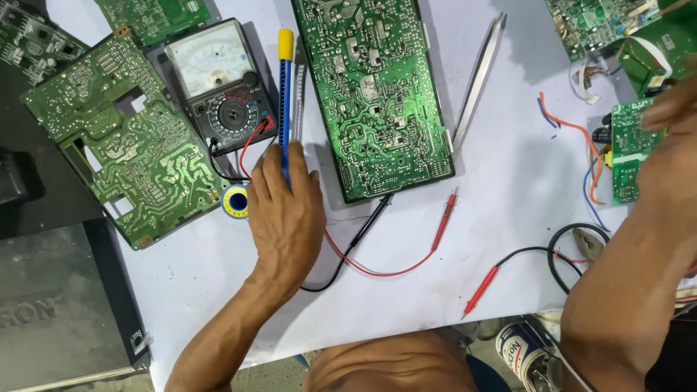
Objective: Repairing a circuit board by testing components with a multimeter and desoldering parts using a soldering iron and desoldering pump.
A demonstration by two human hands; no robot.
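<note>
Head camera, looking down on a white worktable (pixel 508 181) covered in electronics repair gear. The left hand (pixel 285 210) lies palm down on the table, its fingers closed together over the lower end of a blue desoldering pump (pixel 286 101) with a yellow plunger cap, which runs straight away from the hand. Just left of the fingers sits an analogue multimeter (pixel 221 83), and beside the knuckles a small blue and yellow solder reel (pixel 234 200). To the right of the fingers lies a long green circuit board (pixel 374 91), solder side up, with metal tweezers (pixel 479 76) beyond it. Near the wrist, a red probe (pixel 444 218) and a black probe (pixel 370 221) lie loose on the table, touching nothing on the board. The right hand (pixel 671 156) is blurred at the frame's right edge, over a small green board (pixel 628 149); whether it grips anything cannot be told. Judged from this, the pump is only just being grasped and no joint on the long board is being worked yet.
</note>
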